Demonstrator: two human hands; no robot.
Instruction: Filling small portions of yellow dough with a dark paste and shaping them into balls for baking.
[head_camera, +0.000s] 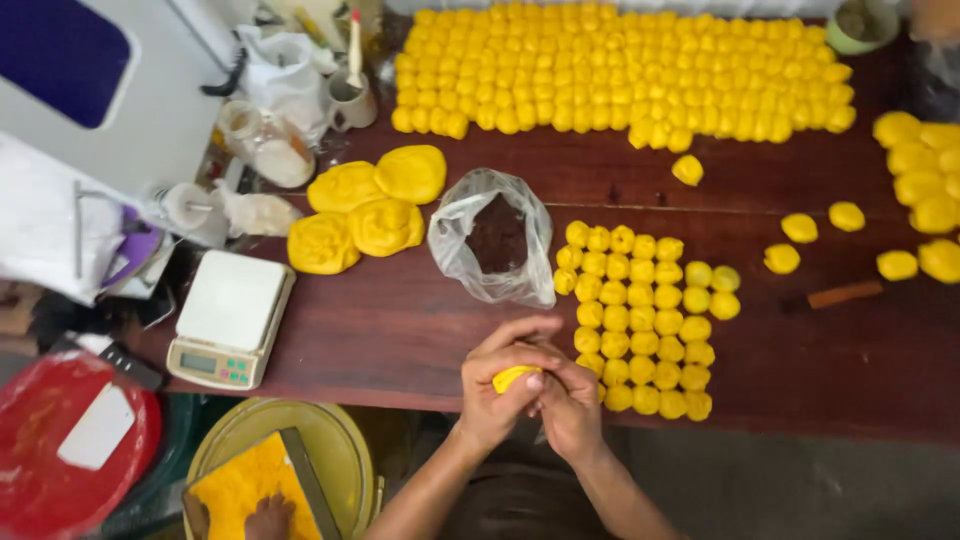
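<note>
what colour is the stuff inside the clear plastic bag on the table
Dark brown, a crumbly-looking filling inside the clear plastic bag. The head view shows it.

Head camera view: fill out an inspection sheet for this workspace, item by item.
Surface: dark red-brown wooden table, bare in front of the hands.
Job's things: small yellow dough piece pinched between both hands; block of small yellow dough balls beside them; larger field of yellow dough balls at the far edge; four big yellow dough lumps; clear plastic bag of dark brown filling.
Clutter: white digital kitchen scale, white mug, jars, bags.
Grippers: left hand and right hand closed on the dough piece.
Cables: nothing seen.
Surroundings: yellow bowl of yellow crumbs with another person's hand; red lid.
</note>
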